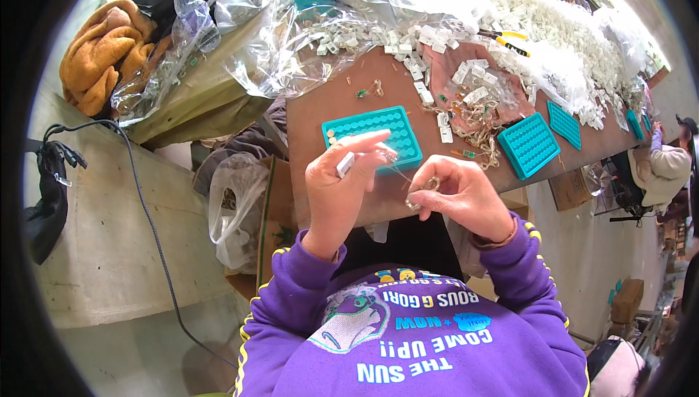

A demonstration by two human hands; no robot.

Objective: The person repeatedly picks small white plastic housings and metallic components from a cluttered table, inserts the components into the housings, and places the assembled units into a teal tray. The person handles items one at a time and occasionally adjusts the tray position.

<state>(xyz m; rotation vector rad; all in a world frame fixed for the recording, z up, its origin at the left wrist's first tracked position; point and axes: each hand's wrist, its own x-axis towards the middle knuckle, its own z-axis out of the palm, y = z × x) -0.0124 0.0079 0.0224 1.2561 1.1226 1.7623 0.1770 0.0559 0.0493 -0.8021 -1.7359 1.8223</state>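
My left hand (336,186) is raised over the near edge of the table, its fingers closed around a small white plastic housing (345,165). At its fingertips is a tiny shiny piece too small to make out. A thin wire (399,173) runs from there across to my right hand (460,195). That hand is pinched on a small looped bundle of pale wire (431,184). Behind my left hand lies a teal tray (408,124) with rows of pockets, partly covered by the fingers. A few small round pieces (332,137) sit at its left end.
Another teal tray (529,147) stands at the right, near a pink cloth (451,69) with white housings and tangled wires (477,113). Yellow-handled pliers (510,42) rest by a large heap of white parts (553,48). A bottle (195,15) and clear plastic bags (291,55) are at the back left.
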